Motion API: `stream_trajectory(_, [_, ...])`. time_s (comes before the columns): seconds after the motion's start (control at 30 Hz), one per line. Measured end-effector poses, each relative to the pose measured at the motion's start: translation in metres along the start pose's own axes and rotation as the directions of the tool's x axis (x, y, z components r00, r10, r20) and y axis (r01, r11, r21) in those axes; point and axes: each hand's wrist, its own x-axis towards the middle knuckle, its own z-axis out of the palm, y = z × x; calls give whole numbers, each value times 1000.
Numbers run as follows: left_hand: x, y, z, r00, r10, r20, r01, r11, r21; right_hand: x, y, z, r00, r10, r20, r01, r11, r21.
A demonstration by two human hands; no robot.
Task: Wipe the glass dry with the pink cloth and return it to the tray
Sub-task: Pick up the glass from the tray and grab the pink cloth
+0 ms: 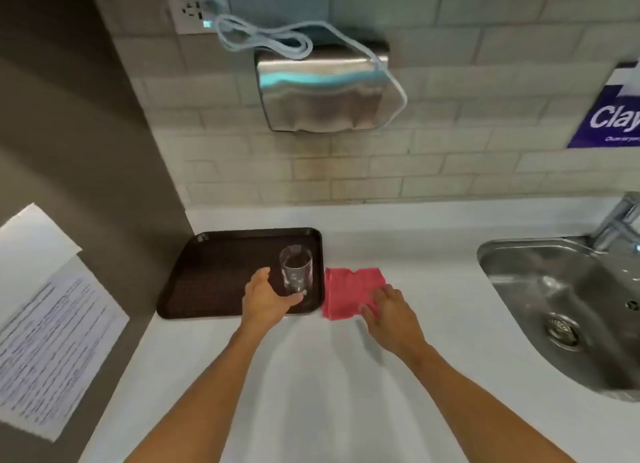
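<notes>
A clear drinking glass [296, 270] stands upright in the right part of a dark brown tray [214, 272] on the white counter. My left hand [265, 298] curls around the glass's base from the near left, thumb and fingers apart; whether it grips is unclear. Just right of the tray a folded pink cloth [348, 289] lies flat on the counter. Resting on the cloth's near right corner is my right hand [389, 312], fingers spread and pressing down on the fabric.
A steel sink [554, 299] with a tap [616, 220] sits at the right. A metal dispenser [325, 91] with a face mask draped on it hangs on the tiled wall. A paper notice [45, 334] is stuck to the grey wall on the left.
</notes>
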Motion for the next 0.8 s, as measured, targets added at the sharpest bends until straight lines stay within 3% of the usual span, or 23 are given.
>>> stream_trajectory(0.13, [21,-26,29,989,-107,100,102,993,62,35,1,17,998,42,51,-42,999,-2])
stream_trajectory(0.23, [35,-36,52,993,-74,88,73,997,16,52,7,34,999,5,43,-5,1000,2])
stream_trajectory(0.37, [47,-39,64,998,-36,59,31,996,81,62,9,52,999,-53,9,54,998,-41])
stream_trajectory(0.6, [61,-40,71,999,-37,36,34,996,86,85,17,78,982,36,183,-9,989,-149])
stream_trajectory(0.8, [60,-35,66,999,16,37,-13,996,-89,88,31,81,995,-95,1,93,971,-219])
